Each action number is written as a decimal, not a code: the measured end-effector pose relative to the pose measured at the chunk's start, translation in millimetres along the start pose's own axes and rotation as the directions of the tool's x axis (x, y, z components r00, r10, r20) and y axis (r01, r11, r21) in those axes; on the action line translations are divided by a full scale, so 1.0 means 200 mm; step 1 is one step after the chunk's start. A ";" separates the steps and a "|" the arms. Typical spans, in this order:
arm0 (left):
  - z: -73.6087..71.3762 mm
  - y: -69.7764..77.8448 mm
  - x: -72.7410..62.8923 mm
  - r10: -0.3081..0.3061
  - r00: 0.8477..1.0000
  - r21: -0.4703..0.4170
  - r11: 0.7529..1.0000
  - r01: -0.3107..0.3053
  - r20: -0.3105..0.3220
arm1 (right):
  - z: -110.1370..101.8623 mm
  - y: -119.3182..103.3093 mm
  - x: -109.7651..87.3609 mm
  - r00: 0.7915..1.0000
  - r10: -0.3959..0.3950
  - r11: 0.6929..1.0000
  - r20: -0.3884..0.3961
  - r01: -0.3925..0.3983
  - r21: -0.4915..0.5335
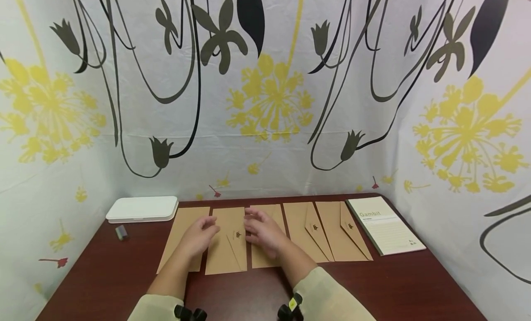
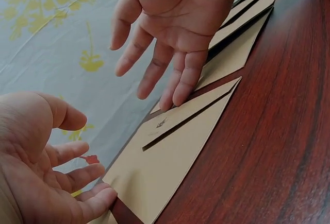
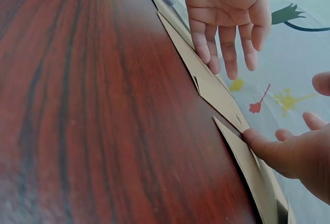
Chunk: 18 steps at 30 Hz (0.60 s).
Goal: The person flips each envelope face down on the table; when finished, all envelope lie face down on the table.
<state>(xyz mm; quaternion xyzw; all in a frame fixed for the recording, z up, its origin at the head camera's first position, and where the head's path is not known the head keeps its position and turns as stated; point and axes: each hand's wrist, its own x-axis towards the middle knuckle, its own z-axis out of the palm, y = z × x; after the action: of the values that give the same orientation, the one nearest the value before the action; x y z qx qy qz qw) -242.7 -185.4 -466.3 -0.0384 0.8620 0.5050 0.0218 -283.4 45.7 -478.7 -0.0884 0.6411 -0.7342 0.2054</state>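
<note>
Five envelopes (image 1: 262, 262), narrow gaps between edges.

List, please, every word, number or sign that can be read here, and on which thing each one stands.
"Gambit": on the notepad.
Smaller print under "Gambit" and in the notepad's lower corner: too small to read.
Small dark crown-like emblems on three envelopes: any lettering beside them is too small to read.

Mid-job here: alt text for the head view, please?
A person's left hand and right hand are over five brown envelopes in a row on a dark red table. A white case lies left of the row, a notepad right.
</note>
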 end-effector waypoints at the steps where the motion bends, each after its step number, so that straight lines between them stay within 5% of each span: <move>1: 0.00 0.00 0.00 -0.002 1.000 0.002 1.000 0.002 0.001 | 0.00 0.00 0.00 1.000 -0.005 1.000 -0.006 0.005 0.009; 13: 0.05 0.00 -0.01 0.029 1.000 -0.027 0.999 -0.029 0.010 | -0.01 -0.02 0.02 0.993 -0.065 0.997 -0.102 0.070 0.041; 18: 0.09 0.02 -0.01 0.021 0.999 -0.125 0.992 -0.016 0.035 | 0.00 -0.03 0.01 0.992 -0.097 0.995 -0.074 0.098 0.010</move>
<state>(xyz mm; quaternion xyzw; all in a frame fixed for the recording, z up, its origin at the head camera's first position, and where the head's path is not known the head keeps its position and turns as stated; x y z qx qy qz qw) -240.3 -167.7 -472.3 -0.0225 0.8285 0.5587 0.0305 -286.1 44.9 -473.3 -0.0911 0.6383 -0.7503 0.1461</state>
